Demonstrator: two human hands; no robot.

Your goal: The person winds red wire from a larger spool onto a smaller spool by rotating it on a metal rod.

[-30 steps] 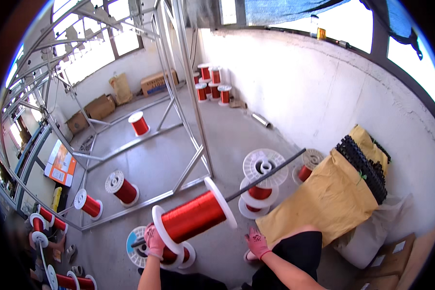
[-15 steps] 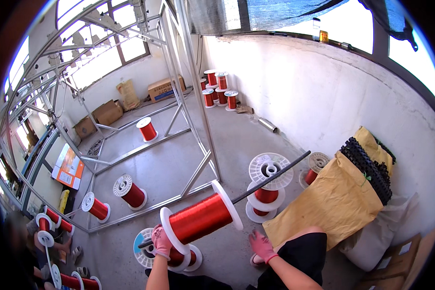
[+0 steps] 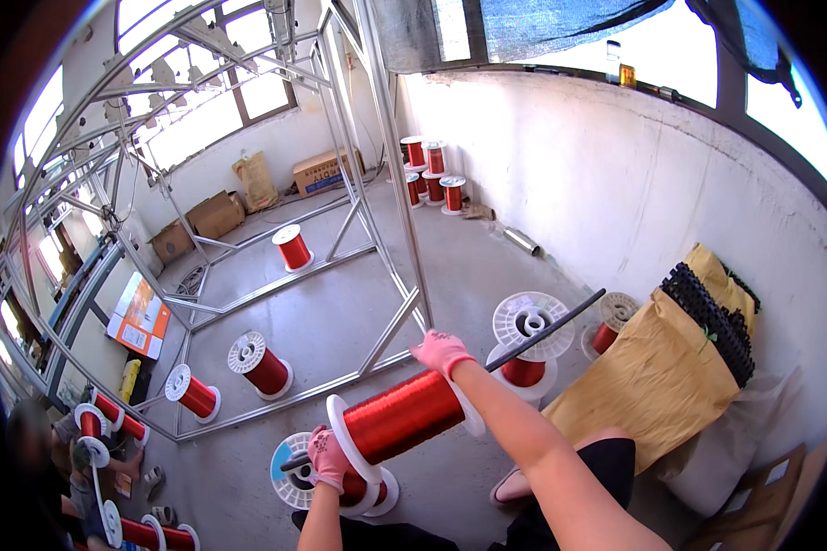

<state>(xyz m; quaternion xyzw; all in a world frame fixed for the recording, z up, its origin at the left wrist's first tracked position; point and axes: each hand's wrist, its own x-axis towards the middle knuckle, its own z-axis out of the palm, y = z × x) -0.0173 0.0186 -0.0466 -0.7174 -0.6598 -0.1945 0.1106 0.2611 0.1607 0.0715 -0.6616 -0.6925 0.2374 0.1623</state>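
Observation:
A large spool of shiny red wire (image 3: 402, 418) with white flanges is tilted in front of me, its right end raised. A dark rod (image 3: 560, 329) runs through its core and sticks out at both ends. My left hand (image 3: 329, 456), in a pink glove, is closed around the rod's short end beside the left flange. My right hand (image 3: 443, 352), gloved likewise, lies over the top edge of the right flange, its fingers curled over the rim. My right forearm hides most of that flange. Below the left hand, another red spool (image 3: 294, 470) is partly covered.
A metal frame (image 3: 390, 331) stands ahead, with several red spools on the floor around it. At right are stacked spools (image 3: 533, 328) and a brown paper sack (image 3: 648, 376) with black ridged strips (image 3: 708, 321). Another person (image 3: 50, 459) sits at far left among spools.
My right hand has risen from beside my knee to the top of the large spool's right flange. The left hand keeps its hold on the rod. The whole view has shifted slightly.

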